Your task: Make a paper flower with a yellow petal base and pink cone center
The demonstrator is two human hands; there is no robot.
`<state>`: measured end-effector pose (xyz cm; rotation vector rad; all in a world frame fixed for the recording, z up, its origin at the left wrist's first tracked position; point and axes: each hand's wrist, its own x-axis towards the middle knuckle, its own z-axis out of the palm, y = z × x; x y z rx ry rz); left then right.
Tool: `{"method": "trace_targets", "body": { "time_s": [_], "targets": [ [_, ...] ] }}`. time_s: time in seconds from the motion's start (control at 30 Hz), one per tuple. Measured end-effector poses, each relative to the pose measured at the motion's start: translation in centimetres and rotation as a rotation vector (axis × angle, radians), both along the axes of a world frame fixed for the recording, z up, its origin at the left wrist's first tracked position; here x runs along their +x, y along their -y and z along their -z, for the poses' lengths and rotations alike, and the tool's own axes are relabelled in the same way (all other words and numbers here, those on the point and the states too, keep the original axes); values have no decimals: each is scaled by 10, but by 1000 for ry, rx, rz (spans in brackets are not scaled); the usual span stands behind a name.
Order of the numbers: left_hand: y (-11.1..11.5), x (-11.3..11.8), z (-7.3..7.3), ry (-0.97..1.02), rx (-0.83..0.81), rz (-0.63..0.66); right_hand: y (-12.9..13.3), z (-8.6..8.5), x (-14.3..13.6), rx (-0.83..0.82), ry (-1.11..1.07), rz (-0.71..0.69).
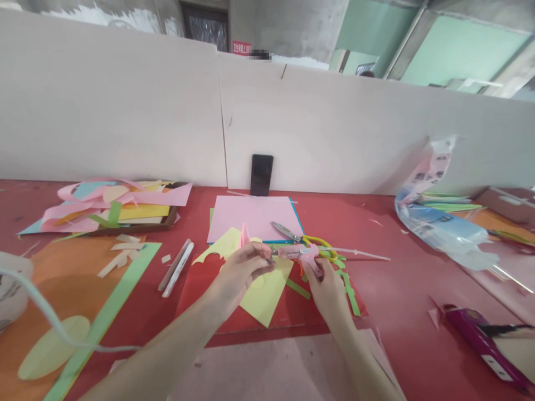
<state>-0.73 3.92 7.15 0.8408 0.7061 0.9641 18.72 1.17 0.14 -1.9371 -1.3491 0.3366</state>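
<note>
My right hand [325,278] is wrapped round the handle of a pink glue gun [298,253], whose nozzle points left and whose clear glue stick [363,254] sticks out to the right. At the nozzle, my left hand [248,264] is pinched closed; what its fingers hold is too small to make out. A folded pink paper piece [244,235] stands just behind the left fingers. Yellow paper [267,301] lies beneath both hands on a red sheet [204,312]. Scissors with yellow handles [320,240] rest behind the glue gun, near green strips [351,292].
Pink sheets [254,216] lie before an upright black phone [261,175]. Left are a paper-filled tray [167,220], two pens [178,270], orange paper [71,273] and a white cable [45,312]. Right are a plastic bag [447,223] and a purple tool [480,340].
</note>
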Motion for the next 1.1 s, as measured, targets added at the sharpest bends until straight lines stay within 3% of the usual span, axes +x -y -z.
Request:
{"method": "trace_targets", "body": {
  "time_s": [0.3,0.43,0.57,0.63,0.73,0.8,0.93,1.0,1.1],
  "targets": [
    [-1,0,2,65,-22,5,-1,1,0,21,16,-1],
    [-2,2,5,-119,43,31,0,-1,0,18,25,2],
    [1,3,9,-343,232,70,0,-2,-1,9,20,3],
    [4,3,11,-401,297,149,0,-1,-1,10,10,-3],
    [12,3,12,-466,274,420,-1,1,0,14,11,-2],
    [16,4,11,-520,310,494,-2,1,0,17,21,4],
    [19,9,7,-524,504,345,-1,0,0,18,30,1],
    [16,10,6,-445,428,239,-1,0,0,28,22,-2],
    [10,8,6,-230,137,73,-1,0,0,28,12,-8]
  ]
}}
